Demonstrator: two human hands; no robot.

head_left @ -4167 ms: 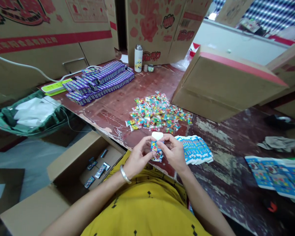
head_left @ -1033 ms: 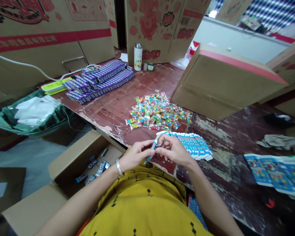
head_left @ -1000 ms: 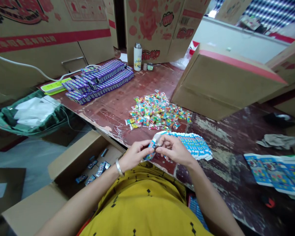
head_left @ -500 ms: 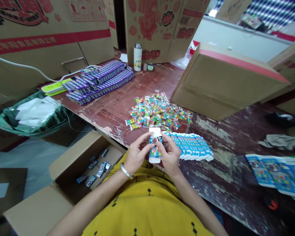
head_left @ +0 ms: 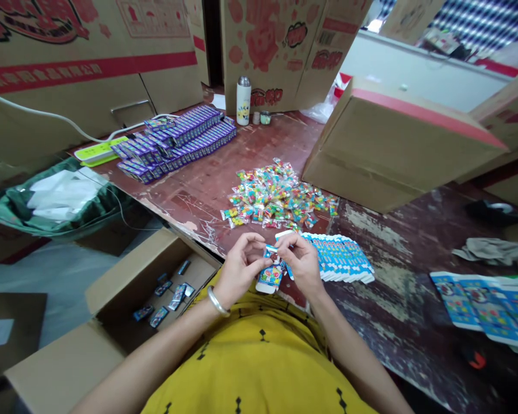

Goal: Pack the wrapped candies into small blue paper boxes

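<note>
A small blue printed candy box (head_left: 269, 277) is held upright in front of my body, its white bottom flap hanging open. My left hand (head_left: 240, 270) grips its left side between thumb and fingers. At the top end, my right hand (head_left: 300, 261) pinches the upper flap, which is folded over. Just right of the hands lies an overlapping row of flat blue-and-white box blanks (head_left: 339, 256). Beyond the hands is a heap of small clear packets of colourful candy (head_left: 276, 195).
An open carton (head_left: 125, 322) with several small boxes stands at lower left. Stacked purple boxes (head_left: 176, 141), a power strip (head_left: 99, 151) and a flask (head_left: 243, 100) are at the back. A large carton (head_left: 392, 149) stands at right; more blue sheets (head_left: 479, 305) lie at far right.
The box has tilted and dropped slightly. Its raised white top flap is now folded over, and my right hand has moved from the box's front up to its top end.
</note>
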